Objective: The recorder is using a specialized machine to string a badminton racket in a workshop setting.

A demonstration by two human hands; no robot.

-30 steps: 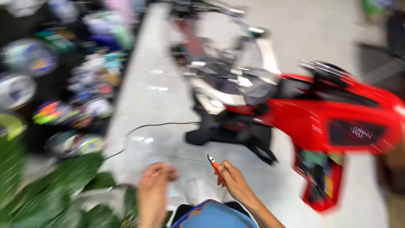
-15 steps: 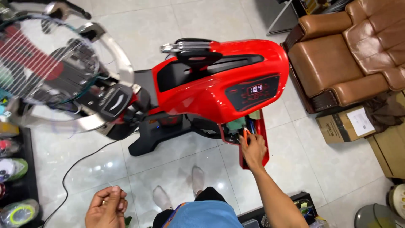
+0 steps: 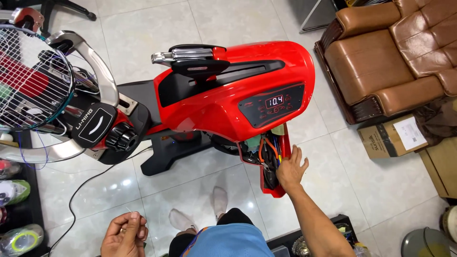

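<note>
The red stringing machine (image 3: 223, 100) fills the middle of the view, standing on a pale tiled floor (image 3: 371, 190). All places below are given from this machine. To its right, well apart, stands a brown leather armchair (image 3: 395, 57), with a cardboard box (image 3: 392, 138) on the floor below the chair. At the machine's left end a racket (image 3: 28, 81) is clamped in the round silver cradle.

Under the machine's right lower edge hangs an open red tool tray (image 3: 273, 164), packed with orange- and dark-handled tools. The right arm stretches forward from the lower right, forearm straight. The right hand (image 3: 291, 169) lies against the tray's right rim with fingers spread and loose, closed on nothing. The tools sit just left of its fingertips, inside the tray.

The left hand (image 3: 124, 234) is low and to the left, well apart from the machine, near the person's knees. Its fingers are curled together, pinching a thin pale string (image 3: 129, 211) that rises just above the fingertips.
</note>
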